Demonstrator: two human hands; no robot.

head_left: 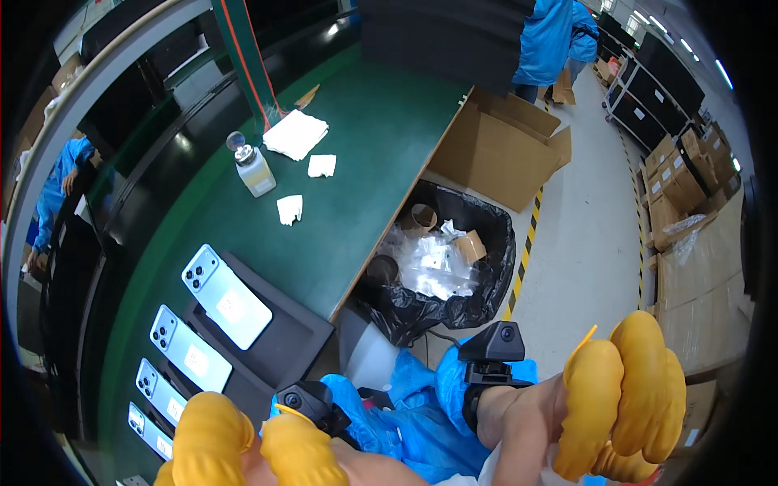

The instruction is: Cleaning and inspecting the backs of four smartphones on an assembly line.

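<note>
My left hand (pixel 251 444) is at the lower edge, with yellow finger cots on its bent, separated fingers; the lower part is cut off. Nothing shows between the fingers. Nearest to it lie several light-blue smartphones, camera side up, each with a white label. The largest in view is the far phone (pixel 227 298), in a dark grey foam tray (pixel 301 347); another phone (pixel 190 348) lies nearer. At lower right, away from the table, my right hand (pixel 612 405) is raised, its yellow-cotted fingers curled in together. Its palm is hidden, so anything inside cannot be seen.
On the green table (pixel 356 150) stand a pump bottle (pixel 255 172) and white wipes (pixel 297 134). Beside its right edge are a black-bagged bin (pixel 498 279) of plastic waste and an open carton (pixel 494 150). Farther off, workers in blue (pixel 545 40), stacked cartons (pixel 689 174) and a cart (pixel 648 101).
</note>
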